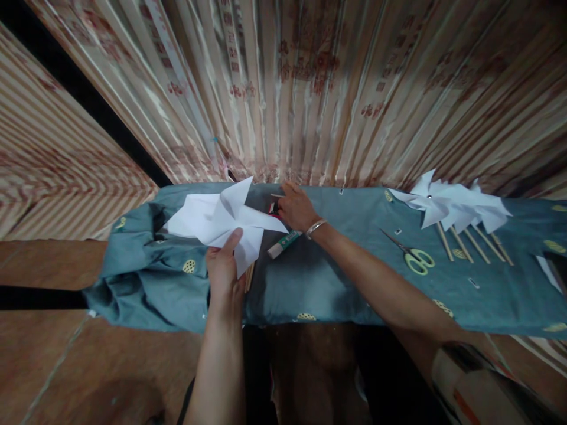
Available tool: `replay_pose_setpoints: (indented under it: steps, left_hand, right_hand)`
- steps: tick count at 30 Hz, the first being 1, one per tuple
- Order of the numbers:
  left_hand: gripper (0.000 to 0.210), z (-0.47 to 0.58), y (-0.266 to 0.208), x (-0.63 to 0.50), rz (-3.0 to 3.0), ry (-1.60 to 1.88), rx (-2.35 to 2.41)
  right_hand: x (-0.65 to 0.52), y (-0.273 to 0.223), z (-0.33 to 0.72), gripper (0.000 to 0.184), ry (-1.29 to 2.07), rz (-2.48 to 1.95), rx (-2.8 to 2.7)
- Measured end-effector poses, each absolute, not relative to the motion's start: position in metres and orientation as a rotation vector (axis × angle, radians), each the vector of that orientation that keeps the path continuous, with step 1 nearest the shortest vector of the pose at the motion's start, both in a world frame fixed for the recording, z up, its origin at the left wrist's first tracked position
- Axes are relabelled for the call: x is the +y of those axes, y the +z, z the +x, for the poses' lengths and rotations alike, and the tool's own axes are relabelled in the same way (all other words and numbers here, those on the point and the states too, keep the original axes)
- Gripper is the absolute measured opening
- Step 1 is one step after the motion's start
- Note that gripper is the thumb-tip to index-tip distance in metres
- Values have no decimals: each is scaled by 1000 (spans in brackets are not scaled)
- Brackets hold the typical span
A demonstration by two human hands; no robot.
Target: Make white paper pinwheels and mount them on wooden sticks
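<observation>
My left hand (225, 262) holds a white paper pinwheel (239, 221), thumb on its front and the other fingers hidden behind. My right hand (296, 206), with a silver bracelet at the wrist, is at the cloth's far side, fingers bent downward; what they pinch, if anything, cannot be made out. Close beside these fingers are a small red and black item (273, 209) and a thin pale stick (277, 195). A green and white glue stick (284, 244) lies just below the right hand. Under the pinwheel, wooden sticks (249, 277) partly show, and more white paper (183, 217) lies behind it.
The grey-green cloth (328, 289) covers a long narrow surface. Scissors (414, 257) with light green handles lie to the right. Farther right, several white pinwheels (465, 203) on wooden sticks overlap in a row. A pleated curtain (328, 106) hangs along the back edge.
</observation>
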State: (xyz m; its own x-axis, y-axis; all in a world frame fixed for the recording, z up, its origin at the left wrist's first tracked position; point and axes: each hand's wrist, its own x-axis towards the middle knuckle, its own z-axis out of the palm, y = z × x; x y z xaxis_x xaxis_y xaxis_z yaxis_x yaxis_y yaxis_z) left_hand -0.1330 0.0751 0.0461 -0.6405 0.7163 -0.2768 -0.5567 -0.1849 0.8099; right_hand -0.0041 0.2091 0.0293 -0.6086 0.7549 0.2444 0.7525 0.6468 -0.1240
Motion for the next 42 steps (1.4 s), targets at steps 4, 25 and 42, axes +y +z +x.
replay_pose_setpoints:
  steps: [4,25,42]
  left_hand:
    - [19,-132,46,74,220,1883,1249]
    - [25,-125,53,74,227,1893,1235]
    - [33,-122,50,72,259,1889,1208]
  right_hand:
    - [209,33,-8,25,-51,-1228,-2653]
    - [221,29,-17,30,7,-1232,-2715]
    - [229,28,-19,24,68,-1237,-2771]
